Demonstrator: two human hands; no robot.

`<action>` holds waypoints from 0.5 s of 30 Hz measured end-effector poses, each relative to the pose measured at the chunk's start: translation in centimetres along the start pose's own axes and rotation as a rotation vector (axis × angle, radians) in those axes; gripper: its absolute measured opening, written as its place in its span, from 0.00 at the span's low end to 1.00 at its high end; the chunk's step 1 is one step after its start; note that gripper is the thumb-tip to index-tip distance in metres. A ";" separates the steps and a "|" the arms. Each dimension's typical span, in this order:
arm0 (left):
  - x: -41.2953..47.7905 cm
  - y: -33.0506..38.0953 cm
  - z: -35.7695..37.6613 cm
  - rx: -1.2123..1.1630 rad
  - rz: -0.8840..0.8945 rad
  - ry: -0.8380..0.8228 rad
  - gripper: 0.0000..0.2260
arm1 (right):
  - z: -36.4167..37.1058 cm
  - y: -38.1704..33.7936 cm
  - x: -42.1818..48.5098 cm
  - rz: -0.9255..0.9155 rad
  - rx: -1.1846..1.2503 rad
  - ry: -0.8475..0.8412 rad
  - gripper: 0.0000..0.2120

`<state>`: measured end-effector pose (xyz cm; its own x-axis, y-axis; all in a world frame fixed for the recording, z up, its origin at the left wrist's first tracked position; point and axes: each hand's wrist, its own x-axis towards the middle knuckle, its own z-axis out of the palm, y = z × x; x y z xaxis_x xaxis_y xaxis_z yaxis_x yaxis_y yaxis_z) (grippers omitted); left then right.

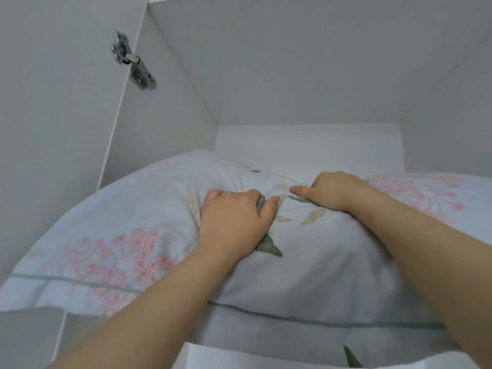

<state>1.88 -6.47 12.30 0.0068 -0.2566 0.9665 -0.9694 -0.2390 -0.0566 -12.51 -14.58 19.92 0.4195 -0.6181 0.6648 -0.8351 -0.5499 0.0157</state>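
A large pillow (127,217) in a white case printed with pink flowers and green leaves lies across a white cupboard compartment, filling its width. My left hand (233,222) lies on top of the pillow near its middle, fingers curled into the fabric and thumb pinching a fold. My right hand (332,190) is a little farther back and to the right, fingers dug down into the pillow's far side with the thumb sticking out leftward. Both forearms reach in from the bottom of the view.
The white cupboard's back wall (308,150) stands close behind the pillow, with side walls on both sides and a top panel overhead. An open door on the left carries a metal hinge (134,62). The shelf's front edge (239,355) runs below the pillow.
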 end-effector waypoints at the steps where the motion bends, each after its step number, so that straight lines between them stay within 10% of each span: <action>1: 0.0 0.0 -0.2 -0.013 -0.008 -0.025 0.32 | 0.1 0.1 -0.1 -0.032 -0.020 0.032 0.26; 5: 0.7 -0.1 -1.3 -0.152 -0.025 -0.063 0.18 | 0.8 0.8 -0.4 -0.084 0.160 0.150 0.19; 15: -2.0 -1.2 -2.3 -0.176 0.022 0.130 0.22 | 0.0 -1.0 -6.5 -0.124 0.127 0.534 0.23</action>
<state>2.44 -3.54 10.99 -0.0350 -0.1346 0.9903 -0.9969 -0.0648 -0.0441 -14.38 -10.04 15.59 0.2462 -0.1925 0.9499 -0.7279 -0.6839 0.0501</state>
